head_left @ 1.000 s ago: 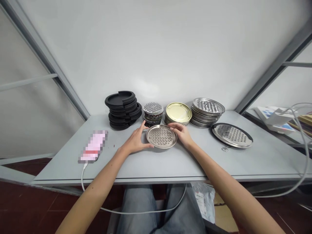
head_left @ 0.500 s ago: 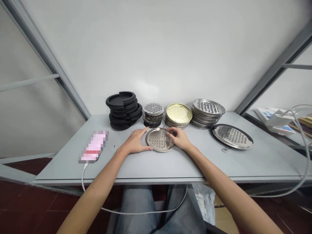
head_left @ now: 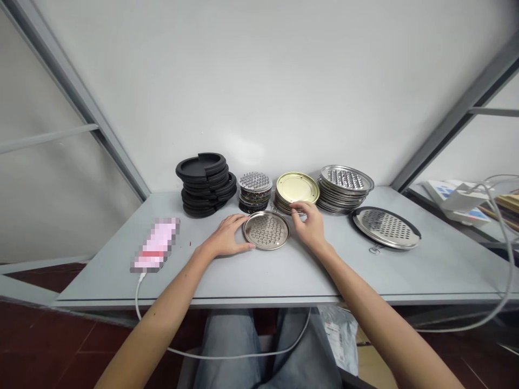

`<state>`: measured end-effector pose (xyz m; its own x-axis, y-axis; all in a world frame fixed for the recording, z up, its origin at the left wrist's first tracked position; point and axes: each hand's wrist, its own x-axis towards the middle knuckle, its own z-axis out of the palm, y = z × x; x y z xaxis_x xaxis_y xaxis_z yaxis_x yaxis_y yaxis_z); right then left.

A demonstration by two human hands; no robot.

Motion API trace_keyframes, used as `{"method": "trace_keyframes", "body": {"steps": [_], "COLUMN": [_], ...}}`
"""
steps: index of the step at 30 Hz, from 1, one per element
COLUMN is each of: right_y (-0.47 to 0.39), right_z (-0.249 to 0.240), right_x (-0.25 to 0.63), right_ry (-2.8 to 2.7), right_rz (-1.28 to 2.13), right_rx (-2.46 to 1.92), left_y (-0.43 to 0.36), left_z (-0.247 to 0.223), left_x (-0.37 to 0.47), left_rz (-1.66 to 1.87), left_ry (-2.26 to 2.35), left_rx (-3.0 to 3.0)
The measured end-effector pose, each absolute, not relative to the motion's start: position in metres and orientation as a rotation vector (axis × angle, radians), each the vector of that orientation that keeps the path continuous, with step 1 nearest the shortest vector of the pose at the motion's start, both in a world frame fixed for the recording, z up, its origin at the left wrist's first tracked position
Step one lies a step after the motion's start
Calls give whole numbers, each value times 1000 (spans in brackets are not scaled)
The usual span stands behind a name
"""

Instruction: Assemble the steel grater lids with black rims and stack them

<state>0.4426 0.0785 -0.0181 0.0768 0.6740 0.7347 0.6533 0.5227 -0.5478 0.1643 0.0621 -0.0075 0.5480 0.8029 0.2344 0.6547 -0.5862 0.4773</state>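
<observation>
A round metal grater plate [head_left: 266, 230] with a raised rim lies flat on the table. My left hand [head_left: 227, 236] rests at its left edge, thumb and fingers spread, fingertips touching the rim. Just right of the plate is my right hand [head_left: 310, 224], fingers slightly curled and apart from the thumb, with nothing seen in it. Its fingertips are close to the front of a stack of gold-coloured round lids [head_left: 298, 188]. Behind the plate stands a stack of small perforated metal discs [head_left: 255, 182]. Small wire rings [head_left: 274, 207] lie partly hidden between the stacks.
Black ring-shaped holders [head_left: 201, 167] are piled at back left. At back right stand stacked metal grater plates [head_left: 347, 179]. A grater in a black rim [head_left: 387, 227] lies at right, a wire ring [head_left: 374, 250] by it. A phone [head_left: 156, 243] with a white cable [head_left: 138, 294] lies left.
My right hand has let go of the grater plate's right edge and moved a little right and up. The left hand stays at the plate's left edge.
</observation>
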Motion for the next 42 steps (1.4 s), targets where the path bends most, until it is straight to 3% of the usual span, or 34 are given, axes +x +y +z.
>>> {"method": "trace_keyframes", "body": {"steps": [7, 42], "right_y": [84, 89], "right_z": [-24, -29], "right_x": [449, 450], "right_ry": [-1569, -1720], "right_rz": [-195, -187], "right_rx": [-1281, -1303], "left_y": [64, 64], "left_z": [-11, -13], "left_x": [162, 163], "left_rz": [612, 591], "left_ry": [1247, 1282], "left_rx": [2436, 2427]}}
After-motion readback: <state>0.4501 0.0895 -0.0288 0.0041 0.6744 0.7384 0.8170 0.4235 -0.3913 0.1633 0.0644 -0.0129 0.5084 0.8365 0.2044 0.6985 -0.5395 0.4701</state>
